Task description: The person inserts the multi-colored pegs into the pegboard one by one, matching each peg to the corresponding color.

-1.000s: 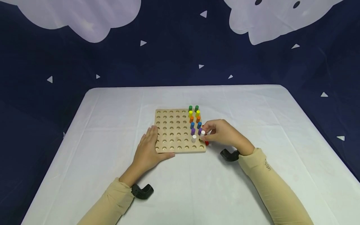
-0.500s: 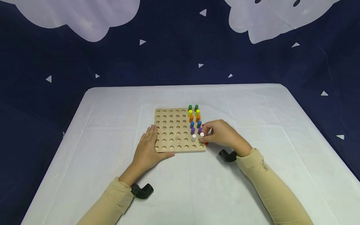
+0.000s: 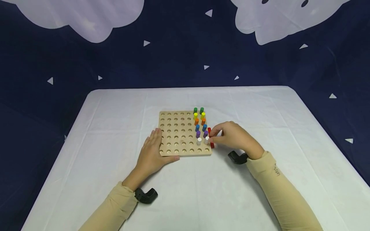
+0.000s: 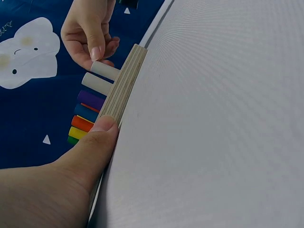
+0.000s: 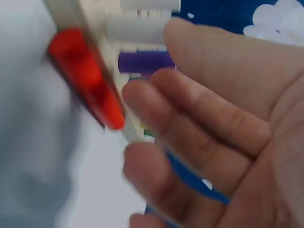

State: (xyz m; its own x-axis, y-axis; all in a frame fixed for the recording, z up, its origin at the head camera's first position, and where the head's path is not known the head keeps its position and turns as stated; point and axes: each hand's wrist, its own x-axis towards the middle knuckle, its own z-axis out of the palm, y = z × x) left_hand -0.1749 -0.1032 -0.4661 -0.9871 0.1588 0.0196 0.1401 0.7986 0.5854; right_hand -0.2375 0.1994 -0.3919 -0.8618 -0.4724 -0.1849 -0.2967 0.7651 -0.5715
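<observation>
A wooden pegboard with rows of round holes lies on the table. My left hand rests against its left edge, fingers straight, thumb along the near edge. At the board's right, coloured pegs stand upright in pairs: green, yellow, orange, blue, purple and white. My right hand is beside the right-hand white peg, thumb close to its top and the fingers loosely bent, apart from it. Red pegs lie on the table along the board's right edge.
The board sits on a table with a white cloth. Behind it hangs a dark blue curtain with pale clouds and triangles. A black wrist mount is on each forearm, the left one nearer the front.
The right hand lowered the white peg into its hole, let go of it and drew back slightly to the right, uncovering the red pegs. The left hand has stayed still.
</observation>
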